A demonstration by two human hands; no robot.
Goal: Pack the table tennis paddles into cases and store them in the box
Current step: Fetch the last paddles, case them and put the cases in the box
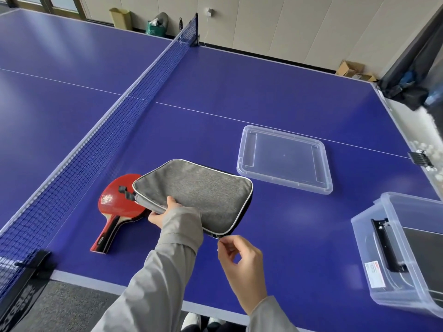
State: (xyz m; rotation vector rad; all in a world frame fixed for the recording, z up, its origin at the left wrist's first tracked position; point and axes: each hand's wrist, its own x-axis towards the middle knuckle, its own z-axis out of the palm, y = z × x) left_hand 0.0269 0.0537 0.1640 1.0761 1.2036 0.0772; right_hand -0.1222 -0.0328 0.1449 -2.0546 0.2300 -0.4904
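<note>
The grey fabric case (196, 195) lay near the table's (263, 92) near edge, not far from the net (115, 125), its left end lifted a little and overlapping the head of the red paddle (115, 207), which lay flat between the case and the net with its handle pointing toward the near edge. The left hand (163, 212) gripped the case's near-left edge, thumb on top and fingers curled under, while the right hand (237, 257) pinched narrowly at the zipper pull on the case's near-right corner; whether the zip was open or closed along that edge could not be told. The case looked soft and light, likely to sag and twist if held by one corner, so a hold along the seam beside the zip, opposing the pull, seemed the sound way to steady it. The paddle looked stiff and light; its rubber face was glossy and probably best left unfingered, so the wooden handle was the natural place to take it. The clear lid (285, 159) lay upturned farther out toward the right, and the clear box (402, 255) stood at the table's near-right corner with something dark inside, possibly a case already stored, though that was a guess.
</note>
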